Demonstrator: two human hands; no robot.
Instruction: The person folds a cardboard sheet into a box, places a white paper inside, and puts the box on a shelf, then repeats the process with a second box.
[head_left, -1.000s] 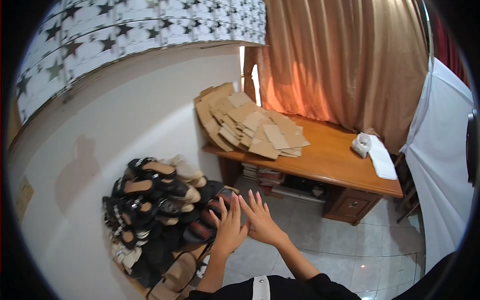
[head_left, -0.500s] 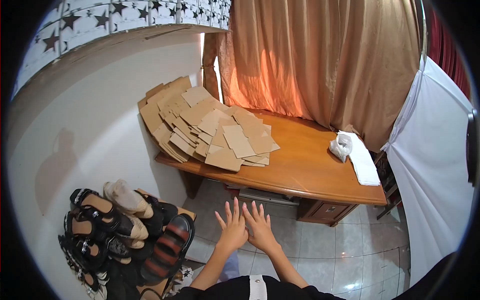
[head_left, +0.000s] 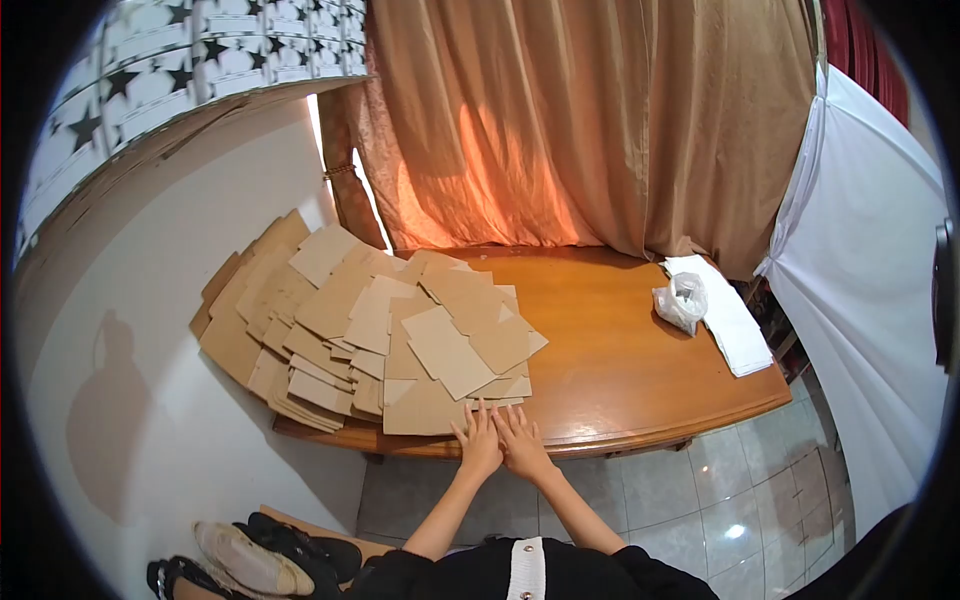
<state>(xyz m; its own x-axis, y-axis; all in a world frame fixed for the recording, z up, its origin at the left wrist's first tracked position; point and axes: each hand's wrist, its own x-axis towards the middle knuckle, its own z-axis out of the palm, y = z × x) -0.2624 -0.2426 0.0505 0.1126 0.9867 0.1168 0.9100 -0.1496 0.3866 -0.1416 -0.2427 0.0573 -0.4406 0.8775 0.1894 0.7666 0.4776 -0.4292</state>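
My left hand [head_left: 481,446] is held out with fingers spread, its tips overlapping the near edge of the flattened cardboard boxes [head_left: 420,345] in this view. Beside it, my right hand [head_left: 521,444] is stretched out the same way, the two hands side by side with their inner edges close. Neither one holds anything. The brown boxes lie fanned in an overlapping pile over the left part of the wooden table [head_left: 600,350]. Both hands appear at the table's front edge, palms down.
A small clear plastic bag [head_left: 682,304] and a stack of white paper [head_left: 728,325] lie at the table's right end. Brown curtains [head_left: 580,130] hang behind, a white cloth [head_left: 850,240] at the right. Shoes [head_left: 250,560] sit on a rack at lower left.
I have come closer to the table, and it now fills more of the view. My hands, still spread, now overlap its front edge; the shoes have slid down out of sight in part.
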